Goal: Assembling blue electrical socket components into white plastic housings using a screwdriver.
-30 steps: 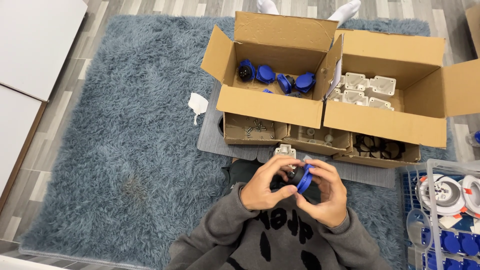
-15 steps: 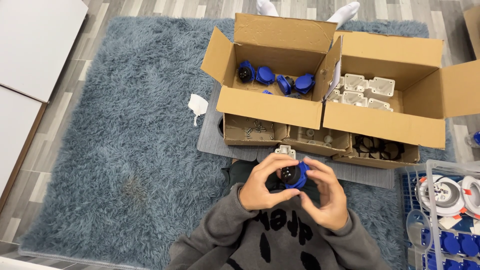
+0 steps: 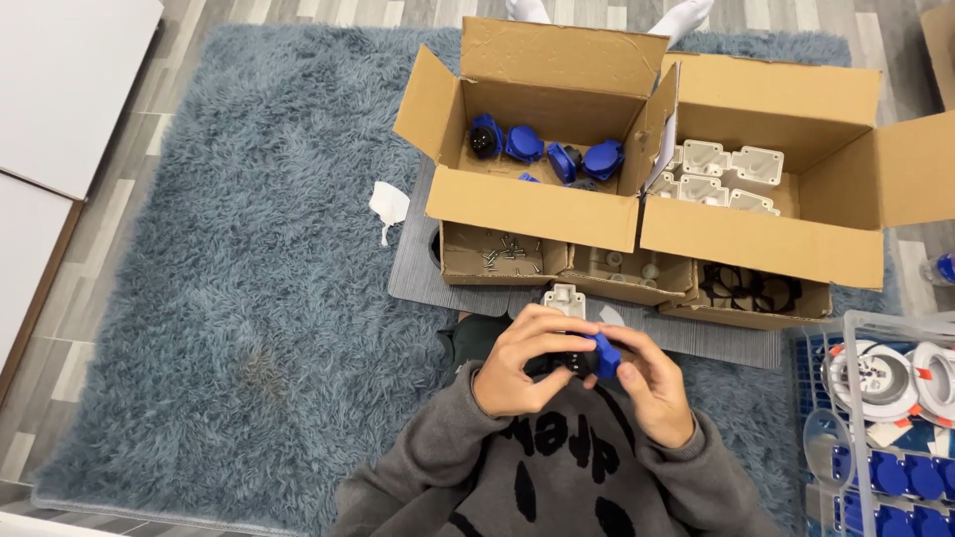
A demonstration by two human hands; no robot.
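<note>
At lower centre of the frame, the left hand (image 3: 522, 363) and right hand (image 3: 652, 383) together clasp a small blue-and-black plastic socket part (image 3: 595, 356) below the open brown cardboard boxes (image 3: 537, 209).

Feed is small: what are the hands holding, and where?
Both left hand and right hand grip a blue-and-black plastic socket part by its opposite sides.

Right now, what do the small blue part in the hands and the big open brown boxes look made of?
Small blue part, held by left hand and right hand: probably moulded plastic, uniform saturated colour, smooth. Big open brown boxes: corrugated cardboard, matte, creased flaps.
</note>
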